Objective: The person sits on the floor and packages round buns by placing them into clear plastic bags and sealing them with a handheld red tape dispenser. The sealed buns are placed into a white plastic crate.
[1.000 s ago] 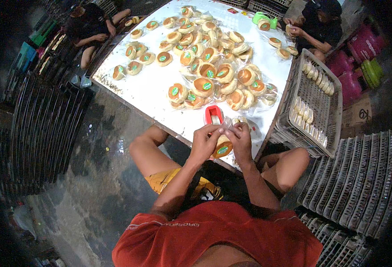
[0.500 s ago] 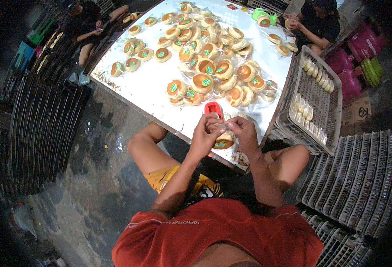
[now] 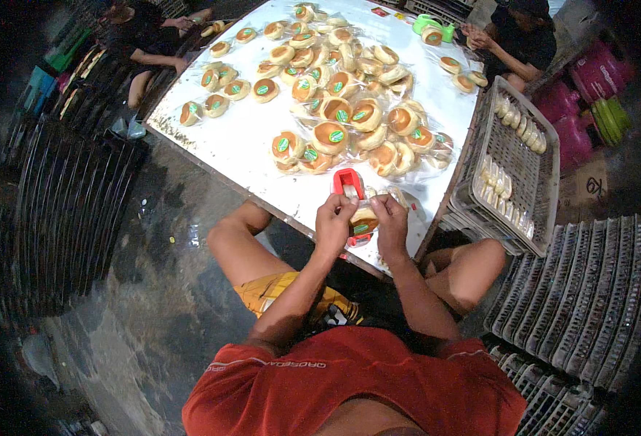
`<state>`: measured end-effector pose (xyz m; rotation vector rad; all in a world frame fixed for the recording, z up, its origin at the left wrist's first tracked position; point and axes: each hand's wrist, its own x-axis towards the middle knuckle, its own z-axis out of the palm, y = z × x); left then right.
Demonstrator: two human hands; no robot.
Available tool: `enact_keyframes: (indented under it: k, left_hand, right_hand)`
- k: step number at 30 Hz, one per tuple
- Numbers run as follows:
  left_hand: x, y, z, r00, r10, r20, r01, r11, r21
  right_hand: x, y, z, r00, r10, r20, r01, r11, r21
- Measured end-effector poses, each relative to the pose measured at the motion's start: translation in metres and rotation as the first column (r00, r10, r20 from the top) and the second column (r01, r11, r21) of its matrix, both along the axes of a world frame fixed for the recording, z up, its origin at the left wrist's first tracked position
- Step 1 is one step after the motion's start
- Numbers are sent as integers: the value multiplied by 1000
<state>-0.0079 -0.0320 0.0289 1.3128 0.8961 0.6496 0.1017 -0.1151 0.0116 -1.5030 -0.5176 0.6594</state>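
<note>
My left hand (image 3: 334, 224) and my right hand (image 3: 392, 224) pinch the top edge of a clear plastic bag from either side at the table's near edge. Inside the bag is a round bun (image 3: 365, 219) with a browned top and a green label, hanging between my hands. Just beyond and partly under it stands a red tape dispenser (image 3: 347, 179), its middle hidden by the bun and my fingers. More pale buns lie behind my right hand, mostly covered by it. A large pile of bagged buns (image 3: 331, 134) with green labels spreads over the white table (image 3: 190, 156).
To the right, a grey plastic crate (image 3: 509, 182) holds rows of pale buns, with stacked trays (image 3: 575, 291) nearer me. A green tape dispenser (image 3: 437, 29) stands at the far right. Two people sit beyond the table, at far left and far right. Dark stacked racks (image 3: 73, 211) stand left.
My hands have shifted to grip the bag's edge on both sides, the right wrist straightening. The bun sits slightly higher, uncovering the dispenser's near end. The person at far left has moved an arm.
</note>
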Motion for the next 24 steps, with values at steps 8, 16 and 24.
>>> enact_keyframes:
  k: [8,16,24]
  left_hand:
    - [-10,-27,-1,952,282,120,-296,947,124]
    - [-36,0,-2,928,337,161,-367,903,222]
    - [-29,-1,-4,966,252,59,-258,921,291]
  right_hand:
    - [-16,3,-3,910,-279,-308,317,945,81]
    - [-11,-38,-78,967,253,38,-223,905,-361]
    - [0,-78,-109,918,366,153,-261,847,-463]
